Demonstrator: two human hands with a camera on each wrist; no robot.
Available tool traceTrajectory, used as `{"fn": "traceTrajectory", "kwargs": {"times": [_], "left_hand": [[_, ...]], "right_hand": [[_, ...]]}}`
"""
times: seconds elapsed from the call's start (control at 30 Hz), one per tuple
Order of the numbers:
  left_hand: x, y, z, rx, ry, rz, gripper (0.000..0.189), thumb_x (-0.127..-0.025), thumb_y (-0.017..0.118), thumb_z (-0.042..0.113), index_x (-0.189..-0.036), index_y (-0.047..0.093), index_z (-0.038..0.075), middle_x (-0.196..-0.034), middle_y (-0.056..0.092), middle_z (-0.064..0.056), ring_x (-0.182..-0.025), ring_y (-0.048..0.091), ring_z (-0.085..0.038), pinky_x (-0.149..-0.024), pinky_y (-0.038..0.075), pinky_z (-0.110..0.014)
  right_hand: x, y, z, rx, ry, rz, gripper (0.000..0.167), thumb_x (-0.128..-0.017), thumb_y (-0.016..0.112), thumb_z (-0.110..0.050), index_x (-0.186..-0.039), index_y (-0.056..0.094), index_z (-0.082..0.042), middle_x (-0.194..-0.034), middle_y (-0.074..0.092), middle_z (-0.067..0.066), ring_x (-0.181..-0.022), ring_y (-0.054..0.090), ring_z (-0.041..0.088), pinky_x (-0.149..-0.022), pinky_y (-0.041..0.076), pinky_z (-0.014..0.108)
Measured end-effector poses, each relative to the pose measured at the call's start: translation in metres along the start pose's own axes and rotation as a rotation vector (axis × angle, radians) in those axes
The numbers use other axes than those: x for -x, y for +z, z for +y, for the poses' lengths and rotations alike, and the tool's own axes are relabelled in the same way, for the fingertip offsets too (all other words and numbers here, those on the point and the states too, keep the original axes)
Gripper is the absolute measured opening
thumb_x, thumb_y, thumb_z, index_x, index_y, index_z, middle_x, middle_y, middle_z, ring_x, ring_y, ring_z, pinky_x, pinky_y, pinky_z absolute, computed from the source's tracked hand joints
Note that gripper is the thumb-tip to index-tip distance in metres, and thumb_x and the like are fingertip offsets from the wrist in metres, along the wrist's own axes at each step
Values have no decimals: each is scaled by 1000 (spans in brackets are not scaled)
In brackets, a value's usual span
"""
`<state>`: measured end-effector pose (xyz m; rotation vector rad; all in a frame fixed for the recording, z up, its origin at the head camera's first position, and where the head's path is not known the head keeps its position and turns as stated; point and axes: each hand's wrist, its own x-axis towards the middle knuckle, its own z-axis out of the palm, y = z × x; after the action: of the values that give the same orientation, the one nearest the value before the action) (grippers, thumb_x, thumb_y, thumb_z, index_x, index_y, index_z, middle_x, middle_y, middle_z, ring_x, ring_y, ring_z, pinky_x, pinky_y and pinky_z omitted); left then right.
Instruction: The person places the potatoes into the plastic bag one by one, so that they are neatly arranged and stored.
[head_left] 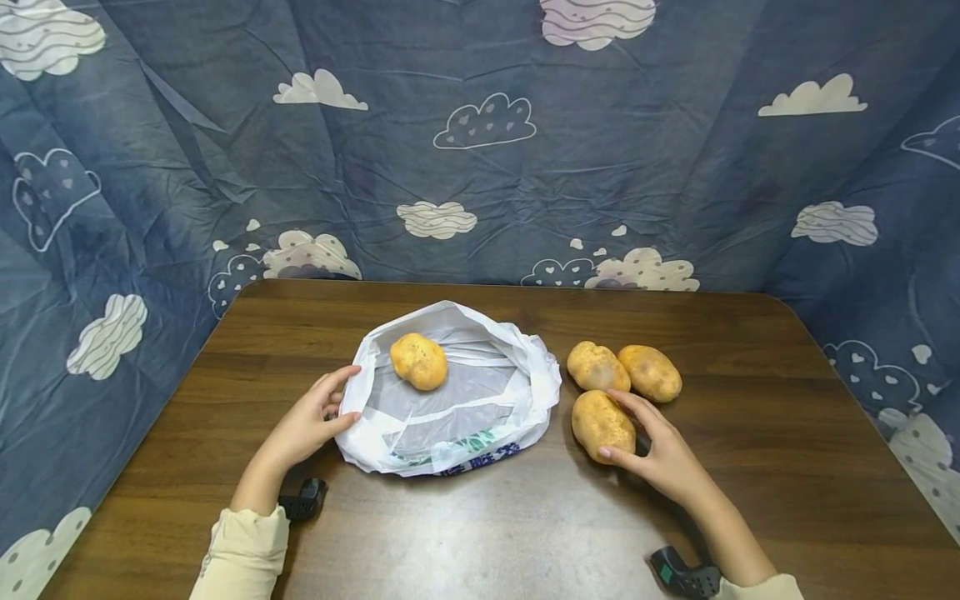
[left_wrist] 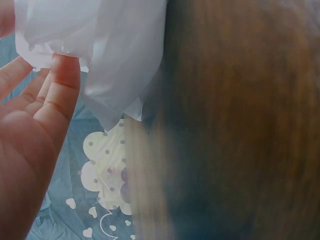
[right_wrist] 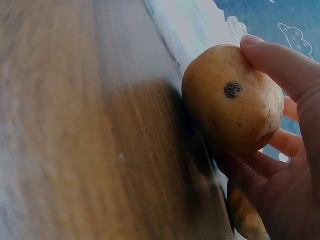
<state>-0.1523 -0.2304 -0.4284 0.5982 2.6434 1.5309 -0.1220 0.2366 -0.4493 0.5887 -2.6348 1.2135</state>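
A white plastic bag (head_left: 536,392) lies wide-mouthed on the table, with one potato (head_left: 418,362) inside at its left. My left hand (head_left: 311,421) touches the bag's left side with its fingertips and thumb. In the left wrist view, the fingers of that left hand (left_wrist: 35,115) reach up to the edge of the white plastic (left_wrist: 120,55). To the right of the bag, my right hand (head_left: 663,454) grips a potato (head_left: 600,425) between thumb and fingers. Up close, this potato (right_wrist: 230,100) shows a dark spot on its skin.
Behind the gripped potato, two more potatoes lie side by side, a left one (head_left: 597,367) and a right one (head_left: 651,373). All stand on a brown wooden table (head_left: 757,400). A blue cloth (head_left: 480,183) with cloud prints hangs behind the table's far edge.
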Motion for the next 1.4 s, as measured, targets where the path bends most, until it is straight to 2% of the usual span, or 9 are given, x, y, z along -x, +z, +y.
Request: {"fn": "traceTrajectory", "kwargs": {"times": [0.27,0.43,0.53,0.77,0.93,1.13,1.3,1.4], "left_hand": [[0,0,-2,-2,21,7,61,-78,64,-5,-131,36,-4,-118,41,-24,-90,54,-28,-72,48,-26],[0,0,-1,5,8,0,61,-78,64,-6,-132,35,-4,-119,41,-25,-92,54,-30,-74,48,-29],[0,0,-1,4,-3,-2,62,-78,64,-6,-132,34,-4,-120,40,-25,-93,53,-31,-74,47,-30],[0,0,-2,8,-2,1,63,-77,64,-7,-132,34,-5,-121,39,-26,-93,53,-31,-73,47,-30],[0,0,-2,1,3,1,61,-78,64,-5,-132,35,-3,-120,40,-25,-93,53,-30,-75,47,-29],[0,0,-3,-8,20,12,61,-78,65,-5,-132,36,-3,-120,40,-25,-91,54,-28,-74,48,-27],[0,0,-2,1,13,3,61,-78,64,-5,-132,35,-3,-120,40,-25,-92,54,-30,-74,47,-28],[0,0,-1,5,6,-1,61,-78,64,-6,-132,35,-4,-120,40,-25,-93,54,-31,-74,48,-29]], "right_hand": [[0,1,1,-19,47,-14,71,-70,78,-18,-132,43,-16,-129,44,4,-112,43,18,-85,37,14],[1,2,2,-30,22,13,71,-68,79,-13,-131,45,-15,-128,45,4,-112,43,12,-85,36,13],[1,2,0,-33,-16,30,72,-67,79,-8,-130,45,-10,-127,45,7,-111,42,8,-85,35,11],[-2,-3,-28,-62,-60,52,69,-65,77,3,-126,45,3,-124,46,17,-110,42,7,-86,34,10],[-5,-6,-41,-61,-65,54,68,-65,76,5,-125,45,5,-123,45,19,-111,41,3,-87,34,10],[-6,-2,-32,-74,-85,63,71,-64,77,5,-126,45,3,-124,44,18,-113,39,3,-87,34,10],[-10,1,-16,-75,-109,71,75,-62,79,3,-129,45,-3,-126,44,13,-114,38,2,-88,34,11],[-15,0,-16,-83,-119,68,75,-63,79,0,-130,45,-6,-127,44,11,-114,39,4,-87,35,12]]}}
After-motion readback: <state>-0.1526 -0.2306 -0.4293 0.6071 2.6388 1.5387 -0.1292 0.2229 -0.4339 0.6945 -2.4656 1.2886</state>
